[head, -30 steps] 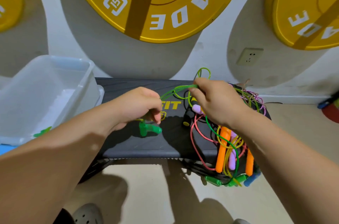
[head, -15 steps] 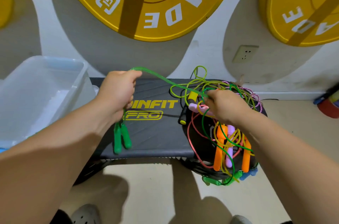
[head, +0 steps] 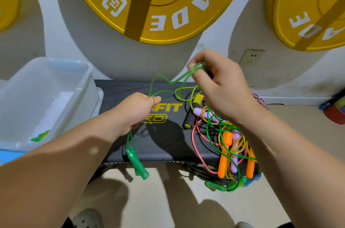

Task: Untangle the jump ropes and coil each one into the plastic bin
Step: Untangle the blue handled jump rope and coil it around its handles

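Green jump rope (head: 195, 68): held up between both hands above the bench, its translucent cord running in a loose wave from one hand to the other.
Left hand (head: 137, 108): fist closed round the cord, thumb pressed on top where the cord goes in; the cord comes out below the fist.
Green handles (head: 138, 165): hang together from that lower stretch of cord, past the front edge of the bench, tilted.
Right hand (head: 222, 87): raised higher than the left, fingers curled, with a bend of the green cord pinched at the fingertips (head: 197, 76).
Tangle (head: 224, 134): remaining ropes heaped on the right end of the bench, under the right wrist; green, yellow and red cords cross one another.
Handles in the tangle: two orange handles (head: 225, 153) lying near the front edge, a lilac handle (head: 201, 113) and a black handle with yellow ends (head: 192, 114) at the back, more green ones (head: 220, 186) hanging over the edge.
Plastic bin (head: 80, 78): clear, at the left, just beside the bench; something small and green (head: 40, 136) lies in its near corner.
Bench (head: 168, 145): black, with yellow lettering partly covered by the left hand.
Wall: yellow weight plates (head: 168, 3) and a socket (head: 252, 57) behind.
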